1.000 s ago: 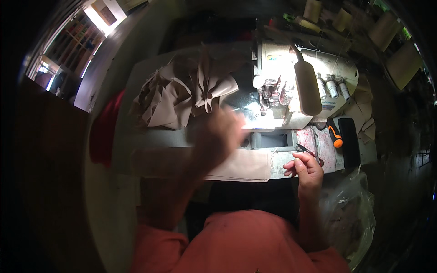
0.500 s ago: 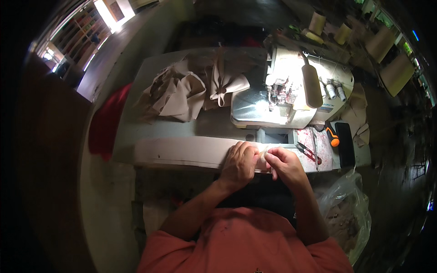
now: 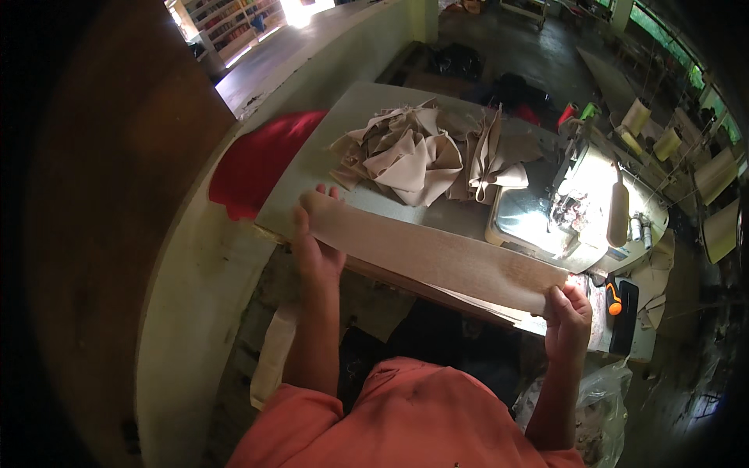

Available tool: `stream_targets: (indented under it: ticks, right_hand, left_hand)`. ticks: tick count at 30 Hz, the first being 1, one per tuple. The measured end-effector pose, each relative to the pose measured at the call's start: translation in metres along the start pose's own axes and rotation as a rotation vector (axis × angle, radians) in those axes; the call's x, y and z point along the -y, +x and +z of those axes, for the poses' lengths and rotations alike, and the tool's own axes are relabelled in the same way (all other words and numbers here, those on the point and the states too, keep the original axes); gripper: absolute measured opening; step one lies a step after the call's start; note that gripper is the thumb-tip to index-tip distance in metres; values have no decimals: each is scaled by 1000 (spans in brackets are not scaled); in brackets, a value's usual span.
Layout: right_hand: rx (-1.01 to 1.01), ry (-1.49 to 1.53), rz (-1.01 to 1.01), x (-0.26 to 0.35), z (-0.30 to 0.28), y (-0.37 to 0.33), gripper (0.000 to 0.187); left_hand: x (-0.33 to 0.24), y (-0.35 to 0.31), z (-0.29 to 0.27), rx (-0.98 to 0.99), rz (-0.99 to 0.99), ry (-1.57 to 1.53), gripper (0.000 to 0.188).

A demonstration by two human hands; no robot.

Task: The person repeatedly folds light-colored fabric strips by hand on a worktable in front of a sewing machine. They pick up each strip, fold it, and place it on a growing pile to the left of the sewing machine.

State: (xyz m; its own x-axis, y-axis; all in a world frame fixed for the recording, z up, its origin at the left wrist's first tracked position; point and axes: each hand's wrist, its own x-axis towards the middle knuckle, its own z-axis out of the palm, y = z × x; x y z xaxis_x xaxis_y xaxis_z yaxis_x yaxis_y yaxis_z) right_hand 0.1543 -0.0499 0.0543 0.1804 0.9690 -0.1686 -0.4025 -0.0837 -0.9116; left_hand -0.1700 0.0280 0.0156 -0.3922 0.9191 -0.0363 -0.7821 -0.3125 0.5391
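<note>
A long beige fabric strip is stretched between my hands, slanting down from left to right across the table's near edge. My left hand holds its left end, with the fingertips showing above the cloth and part of the hand covered by it. At the right end, my right hand pinches the corner between thumb and fingers. A second layer of cloth shows under the strip's lower edge. Just beyond the right hand stands a lit sewing machine with a pale, shiny work plate.
Crumpled beige fabric pieces lie on the table left of the machine. A red cloth hangs at the left. An orange-and-black tool and a black phone-like slab lie right. Thread cones and a clear plastic bag are nearby.
My hands, close together at the strip's right end before, have moved wide apart. The left went far left, the right slightly right, lifting the strip taut. My view has turned.
</note>
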Motion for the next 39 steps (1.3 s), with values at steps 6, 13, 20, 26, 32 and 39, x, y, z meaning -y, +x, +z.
stream_targets:
  ticks: [6,13,20,26,32,39]
  right_hand:
    - [158,-99,43,-11,26,11,16]
    - [266,208,177,-5,20,4,20]
    - [297,-136,-27,0,11,-2,13]
    - [222,-398,-102,10,16,-8,12]
    - [160,-540,-107,9,13,-7,11]
    - [160,-294,-12,-1,5,6,11]
  left_hand:
    - [26,-45,67,396,-11,907,45]
    - [94,-104,102,1274,389,1524,72]
    - [91,-77,111,1084,-241,1107,66]
    - [94,-61,118,1106,-533,1055,30]
    - [96,-66,121,1053,-536,982,24]
    - [114,-56,147,1050,-89,1372,15]
